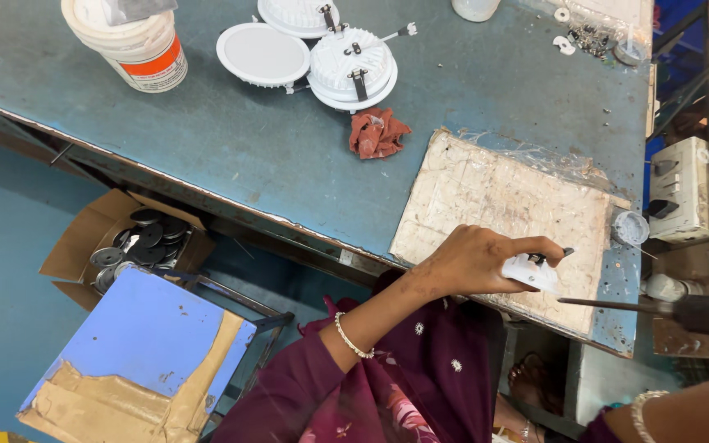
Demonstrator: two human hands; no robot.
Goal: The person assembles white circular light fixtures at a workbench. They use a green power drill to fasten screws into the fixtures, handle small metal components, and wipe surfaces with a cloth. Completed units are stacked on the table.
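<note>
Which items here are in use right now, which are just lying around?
In use:
- left hand gripping small white part
- screwdriver, tip near that part
- taped work board beneath

Lying about:
- white round lamp housings
- red rag
- white bucket
- cardboard box of dark discs
- switch box
- blue stool

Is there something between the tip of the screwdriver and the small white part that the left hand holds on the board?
Nothing visible: the screwdriver tip points at the small white part across a bare gap over the board.
</note>
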